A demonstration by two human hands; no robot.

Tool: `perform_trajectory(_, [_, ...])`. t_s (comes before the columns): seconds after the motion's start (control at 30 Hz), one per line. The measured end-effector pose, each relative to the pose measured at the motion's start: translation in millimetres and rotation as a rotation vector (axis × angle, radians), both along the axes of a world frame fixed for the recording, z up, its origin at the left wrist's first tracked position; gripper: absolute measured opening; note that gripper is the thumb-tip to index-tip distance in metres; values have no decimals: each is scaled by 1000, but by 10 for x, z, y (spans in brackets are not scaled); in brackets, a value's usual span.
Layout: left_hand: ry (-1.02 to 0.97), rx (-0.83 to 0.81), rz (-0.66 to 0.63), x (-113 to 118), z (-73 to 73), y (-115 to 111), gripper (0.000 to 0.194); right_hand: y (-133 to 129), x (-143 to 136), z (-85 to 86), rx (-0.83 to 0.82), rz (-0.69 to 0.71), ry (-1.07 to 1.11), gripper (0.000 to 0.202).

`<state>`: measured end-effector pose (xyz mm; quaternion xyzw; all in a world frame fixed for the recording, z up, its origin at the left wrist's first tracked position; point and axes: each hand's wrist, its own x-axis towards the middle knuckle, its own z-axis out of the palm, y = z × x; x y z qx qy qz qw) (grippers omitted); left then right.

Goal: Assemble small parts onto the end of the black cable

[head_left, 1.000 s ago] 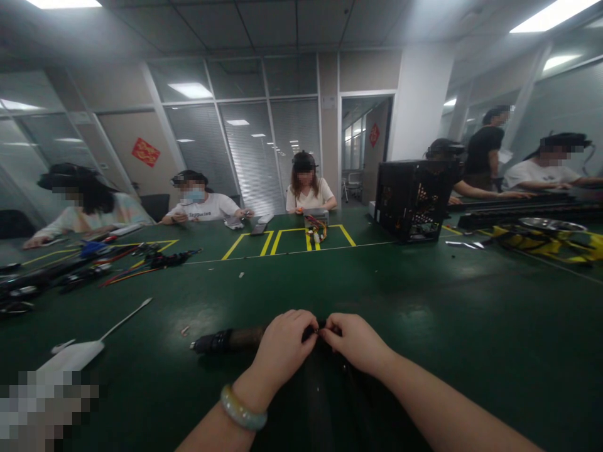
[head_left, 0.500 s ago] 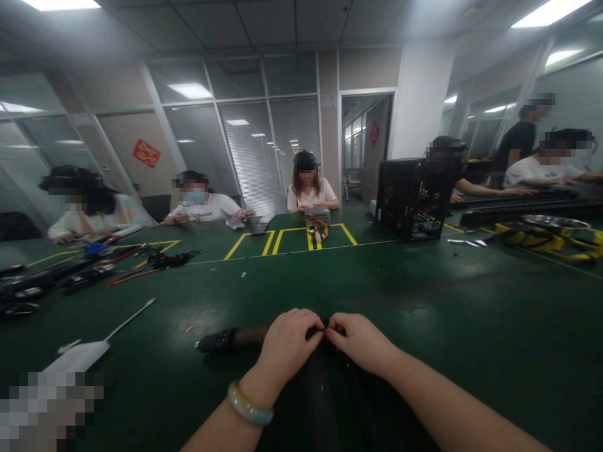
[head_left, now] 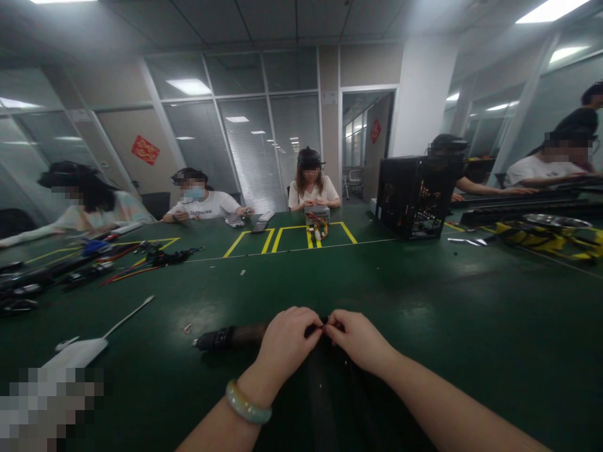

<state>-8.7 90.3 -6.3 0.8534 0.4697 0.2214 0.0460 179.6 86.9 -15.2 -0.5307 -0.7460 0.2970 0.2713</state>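
Both hands are presented over the green bench [head_left: 461, 326], face to face, with the fingertips of the left hand [head_left: 285, 342] and the right hand [head_left: 360, 339] met at about the midline. The fingers of each are bent inward and drawn nearly together; whether they are fully closed, and on what, cannot be told, any part there being too small and dark to make out.

A dark cylindrical tool [head_left: 230, 338] is found lying flat on the bench, directly to the left of the fingers. Its long axis is set roughly crosswise, its narrow metal tip being pointed left and its other end being hidden behind the left hand, which is clearly the nearer of the two. Below the fingertips, a long dark strip [head_left: 321, 392] is seen running back toward the wearer, between the forearms and at nearly a right angle to the tool.

A bangle [head_left: 247, 405] is worn on the left wrist. A small pale scrap [head_left: 187, 328] is noted just beyond the tip, and a white pouch-like item [head_left: 78, 355] farther left.
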Motion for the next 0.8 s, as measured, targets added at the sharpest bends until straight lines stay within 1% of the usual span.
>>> perform_trajectory(0.2, [27, -19, 19, 10, 21, -17, 5, 30, 9, -51, -1, -8, -23, 18])
perform_trajectory(0.37, [13, -25, 51, -17, 17, -24, 15, 42, 10, -84, 36, 1, -30, 19])
perform_trajectory(0.47, [10, -16, 25, -26, 11, -23, 14, 38, 7, -75, 39, -1, -31, 19])
perform_trajectory(0.63, [22, -8, 1, -19, 6, -17, 10, 31, 9, -53, -4, -3, -38, 20])
perform_trajectory(0.8, [24, -8, -9, -14, 22, -31, 11, 38, 15, -58, 13, 0, -34, 19])
